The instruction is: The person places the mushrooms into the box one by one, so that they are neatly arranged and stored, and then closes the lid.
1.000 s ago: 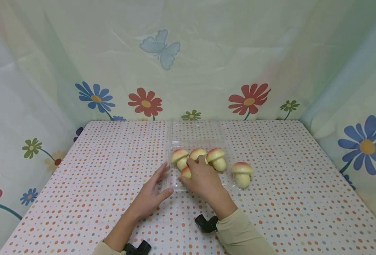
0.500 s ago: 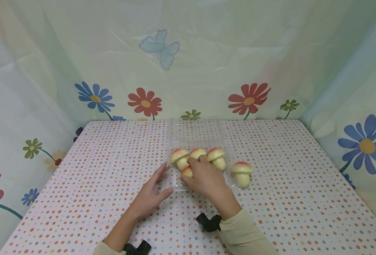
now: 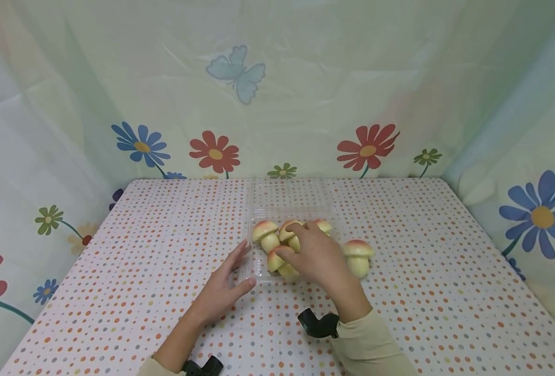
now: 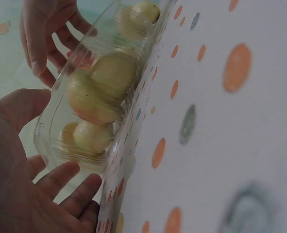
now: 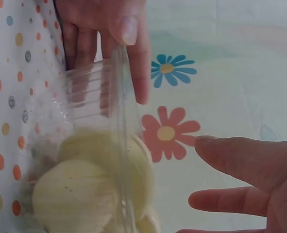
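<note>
Head view: right hand (image 3: 319, 256), fingers apart, over mushrooms (image 3: 275, 261); left hand (image 3: 222, 287), spread, perhaps touching clear box (image 3: 260, 269).

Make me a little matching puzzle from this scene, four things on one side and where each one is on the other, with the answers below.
Things:
1. Left hand
2. Right hand
3. Clear lid
4. Lone mushroom

Places:
A. On the table, right of the box
B. Open, at the box's far side
C. Over the mushrooms in the box
D. At the box's left side

Pairs: 1-D, 2-C, 3-B, 4-A
</note>
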### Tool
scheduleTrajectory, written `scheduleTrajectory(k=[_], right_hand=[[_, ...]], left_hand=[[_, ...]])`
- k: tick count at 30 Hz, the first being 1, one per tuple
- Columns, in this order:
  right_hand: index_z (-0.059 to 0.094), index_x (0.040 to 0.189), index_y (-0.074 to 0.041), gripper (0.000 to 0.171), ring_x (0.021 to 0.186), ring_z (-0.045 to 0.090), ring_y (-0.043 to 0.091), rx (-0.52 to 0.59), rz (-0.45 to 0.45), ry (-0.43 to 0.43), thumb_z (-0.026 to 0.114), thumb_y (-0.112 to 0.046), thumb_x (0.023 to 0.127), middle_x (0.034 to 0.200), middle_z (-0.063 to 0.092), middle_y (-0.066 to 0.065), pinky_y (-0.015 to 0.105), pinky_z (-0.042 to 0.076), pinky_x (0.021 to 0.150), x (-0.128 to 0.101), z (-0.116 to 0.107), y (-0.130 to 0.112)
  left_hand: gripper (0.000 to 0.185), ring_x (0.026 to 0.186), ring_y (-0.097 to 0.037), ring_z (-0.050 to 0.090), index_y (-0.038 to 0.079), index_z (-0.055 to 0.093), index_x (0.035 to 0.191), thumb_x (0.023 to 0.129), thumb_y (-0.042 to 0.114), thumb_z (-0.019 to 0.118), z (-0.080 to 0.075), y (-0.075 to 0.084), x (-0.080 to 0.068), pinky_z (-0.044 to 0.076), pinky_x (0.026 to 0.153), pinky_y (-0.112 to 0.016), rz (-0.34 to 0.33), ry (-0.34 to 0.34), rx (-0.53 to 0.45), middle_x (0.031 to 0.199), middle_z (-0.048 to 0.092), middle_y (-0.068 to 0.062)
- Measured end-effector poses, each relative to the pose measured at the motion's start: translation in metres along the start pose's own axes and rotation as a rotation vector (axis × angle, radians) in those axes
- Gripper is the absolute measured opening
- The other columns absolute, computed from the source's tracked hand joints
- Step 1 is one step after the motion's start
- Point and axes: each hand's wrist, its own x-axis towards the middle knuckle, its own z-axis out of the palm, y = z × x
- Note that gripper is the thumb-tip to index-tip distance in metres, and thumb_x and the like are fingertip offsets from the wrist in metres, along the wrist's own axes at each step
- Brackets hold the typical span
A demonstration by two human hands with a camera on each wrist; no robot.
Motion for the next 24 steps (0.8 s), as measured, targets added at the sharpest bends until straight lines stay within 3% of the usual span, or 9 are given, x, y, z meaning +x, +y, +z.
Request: scheduleTrajectory(k=[14,24], right_hand=[[0.065,0.138,-0.011,0.053,0.093,0.064,0.028,0.049,-0.023,0.056,0.074,-0.041,0.095,0.123,0.064,0.017,0.047,0.055,0.077,-0.002,-0.018,0.012],[0.064,0.138,-0.01,0.051,0.107,0.066,0.036,0.077,-0.004,0.081,0.071,-0.037,0.096,0.13,0.064,0.018,0.053,0.057,0.082,-0.003,-0.028,0.02]], left_hand=[[0.083,0.153,-0.032,0.037,0.032,0.022,0.166,0.098,0.028,0.069,0.0,0.001,0.001,0.022,0.124,-0.065,0.012,-0.002,-0.002,0.168,0.036,0.001],[0.083,0.153,-0.032,0.037,0.031,0.021,0.166,0.099,0.028,0.069,-0.001,-0.001,0.0,0.022,0.124,-0.066,0.027,-0.006,0.006,0.168,0.036,0.001]])
